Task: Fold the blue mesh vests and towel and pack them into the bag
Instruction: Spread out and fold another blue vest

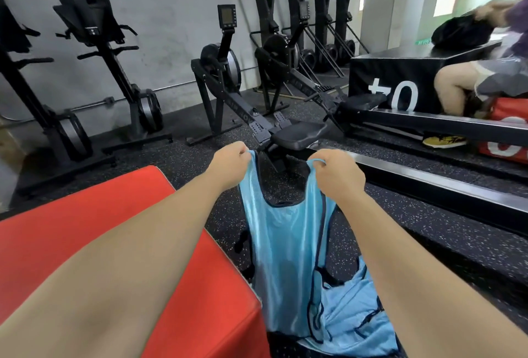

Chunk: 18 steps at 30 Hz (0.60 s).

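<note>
A light blue mesh vest with dark trim hangs upright in front of me, held up by its two shoulder straps. My left hand pinches the left strap and my right hand pinches the right strap, both arms stretched forward. Below the hanging vest, more blue mesh vests lie crumpled on the floor at the lower right. I see no towel. A dark strap or bag part shows behind the vest, too hidden to tell.
A red padded box stands at my left, its corner beside the vest. Rowing machines and ski machines line the grey wall. At right, a person sits by a black plyo box, with a red bag on the speckled floor.
</note>
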Available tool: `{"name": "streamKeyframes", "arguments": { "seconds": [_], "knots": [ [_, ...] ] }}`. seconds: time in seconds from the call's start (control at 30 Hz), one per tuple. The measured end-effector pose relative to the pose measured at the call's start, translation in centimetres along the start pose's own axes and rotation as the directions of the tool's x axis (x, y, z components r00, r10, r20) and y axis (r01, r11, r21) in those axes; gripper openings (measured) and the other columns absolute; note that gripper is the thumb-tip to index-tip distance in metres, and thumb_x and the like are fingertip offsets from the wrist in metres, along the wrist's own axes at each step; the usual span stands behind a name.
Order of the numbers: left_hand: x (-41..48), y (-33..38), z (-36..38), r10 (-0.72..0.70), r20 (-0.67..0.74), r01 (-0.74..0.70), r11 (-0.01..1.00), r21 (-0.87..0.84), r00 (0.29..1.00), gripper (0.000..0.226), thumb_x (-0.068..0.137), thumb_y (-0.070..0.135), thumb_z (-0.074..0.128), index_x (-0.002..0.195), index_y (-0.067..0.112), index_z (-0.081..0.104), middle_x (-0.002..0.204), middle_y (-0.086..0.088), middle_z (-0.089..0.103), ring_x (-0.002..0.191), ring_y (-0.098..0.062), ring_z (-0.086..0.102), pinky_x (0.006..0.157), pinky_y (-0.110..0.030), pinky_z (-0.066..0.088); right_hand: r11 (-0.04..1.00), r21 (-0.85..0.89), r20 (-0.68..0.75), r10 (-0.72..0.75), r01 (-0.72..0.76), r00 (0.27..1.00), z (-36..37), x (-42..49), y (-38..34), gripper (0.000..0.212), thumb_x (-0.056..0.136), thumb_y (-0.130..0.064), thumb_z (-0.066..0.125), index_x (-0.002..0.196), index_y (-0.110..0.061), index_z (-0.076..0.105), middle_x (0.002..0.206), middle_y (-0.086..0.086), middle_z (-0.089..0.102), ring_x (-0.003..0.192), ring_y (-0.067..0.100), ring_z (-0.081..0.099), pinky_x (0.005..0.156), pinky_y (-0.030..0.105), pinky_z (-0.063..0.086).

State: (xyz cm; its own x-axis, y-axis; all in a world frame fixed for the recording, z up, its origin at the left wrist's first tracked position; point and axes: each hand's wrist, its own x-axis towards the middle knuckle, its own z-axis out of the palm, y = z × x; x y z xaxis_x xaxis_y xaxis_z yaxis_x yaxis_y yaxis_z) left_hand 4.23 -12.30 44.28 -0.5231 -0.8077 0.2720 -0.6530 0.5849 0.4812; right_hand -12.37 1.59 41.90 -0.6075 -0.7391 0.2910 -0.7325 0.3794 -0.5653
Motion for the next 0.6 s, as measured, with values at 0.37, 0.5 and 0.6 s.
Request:
{"name": "streamKeyframes", "arguments": {
  "seconds": [0.37, 0.5, 0.6],
  "knots": [
    [2.9, -3.9, -3.4, 0.014, -0.108, -0.023, 0.997, -0.076, 0.994, 0.014, 0.103, 0.022, 0.041, 0.096, 0.018, 0.053, 0.123, -0.017, 0.051, 0.099, -0.031, 0.055, 0.072, -0.03, 0.032, 1.0, -0.021, -0.051, 0.016, -0.017, 0.999, 0.6, 2.5, -1.7, 0.016, 0.093, -0.013, 0.045, 0.086, -0.015, 0.059, 0.092, 0.006, 0.061, 0.089, 0.031, 0.058, 0.07, 0.033, 0.043],
    [3.0, -6.5, -5.2, -0.02, -0.02, 0.02, 1.0, 0.014, 1.0, 0.015, 0.102, 0.019, 0.044, 0.1, 0.017, 0.058, 0.134, -0.015, 0.049, 0.132, -0.032, 0.043, 0.09, -0.032, 0.034, 1.0, -0.005, 0.0, 0.029, -0.029, 1.0, 0.7, 2.6, -3.5, 0.023, 0.093, -0.012, 0.047, 0.087, -0.017, 0.068, 0.091, 0.009, 0.066, 0.085, 0.032, 0.062, 0.068, 0.031, 0.043],
    [2.1, -7.6, -6.0, -0.038, -0.065, 0.036, 0.999, -0.025, 0.997, 0.019, 0.101, 0.016, 0.044, 0.106, 0.011, 0.062, 0.132, -0.013, 0.054, 0.139, -0.026, 0.035, 0.099, -0.029, 0.03, 0.998, 0.07, -0.03, 0.005, -0.003, 1.0, 0.7, 2.9, -6.4, 0.02, 0.092, -0.012, 0.047, 0.083, -0.012, 0.064, 0.087, 0.01, 0.063, 0.08, 0.031, 0.057, 0.066, 0.031, 0.038]
  ]
}}
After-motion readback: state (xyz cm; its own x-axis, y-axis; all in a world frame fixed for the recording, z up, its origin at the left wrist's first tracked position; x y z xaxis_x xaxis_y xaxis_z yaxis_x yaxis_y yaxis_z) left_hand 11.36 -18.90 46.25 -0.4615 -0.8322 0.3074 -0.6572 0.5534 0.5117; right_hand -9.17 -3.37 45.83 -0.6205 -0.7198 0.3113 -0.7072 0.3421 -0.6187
